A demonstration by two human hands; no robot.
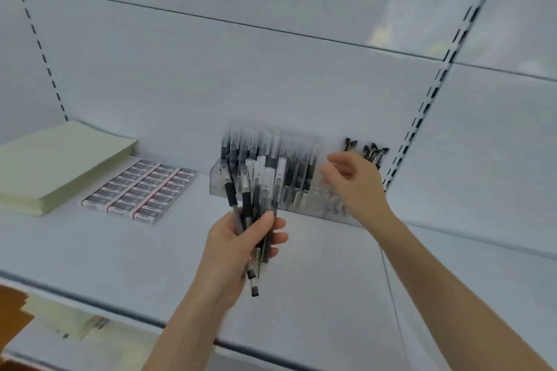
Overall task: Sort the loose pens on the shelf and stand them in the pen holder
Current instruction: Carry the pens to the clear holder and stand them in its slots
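Observation:
My left hand [241, 247] grips a fanned bunch of several black and clear pens [251, 190] above the white shelf [316, 274], in front of the holder. The clear plastic pen holder [215, 181] stands against the back wall, and many black pens [271, 150] stand in its left compartments. My right hand [352, 181] hovers over the holder's right compartments with fingers loosely spread and nothing in it. Behind that hand a few more black pens [372, 150] stand upright. The frame is blurred by motion.
A stack of pale green paper [54, 163] lies at the shelf's left. Rows of small boxed erasers [141, 190] lie between the paper and the holder. Slotted uprights [434, 93] run up the back wall. A lower shelf with papers [69, 322] shows at bottom left.

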